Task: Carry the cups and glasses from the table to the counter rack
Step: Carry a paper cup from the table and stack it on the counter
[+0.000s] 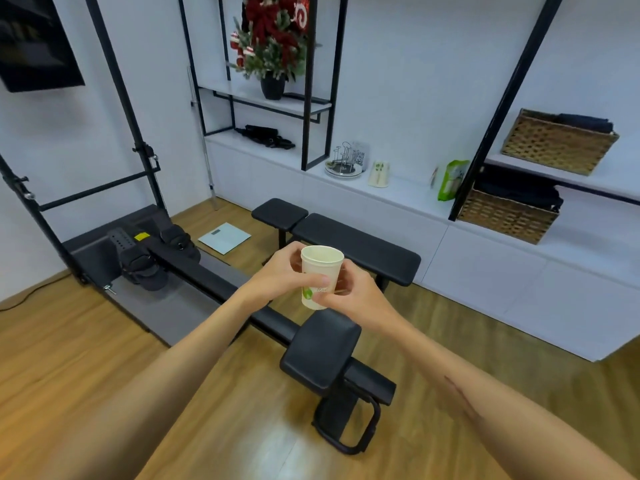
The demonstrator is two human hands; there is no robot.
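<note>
Head view: both hands hold a paper cup (320, 276) upright in mid-air above the rower (221, 282). Left hand (282, 273) fingers curl round its side; right hand (353, 294) fingers pinch it low. The rack (343, 164) stands on the surface (408, 197), a second cup (378, 173) just beside it.

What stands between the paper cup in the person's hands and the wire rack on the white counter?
The black padded bench stands on the floor between the paper cup, held by the left hand and right hand, and the counter. The wire rack sits beyond it, with another cup beside it.
</note>
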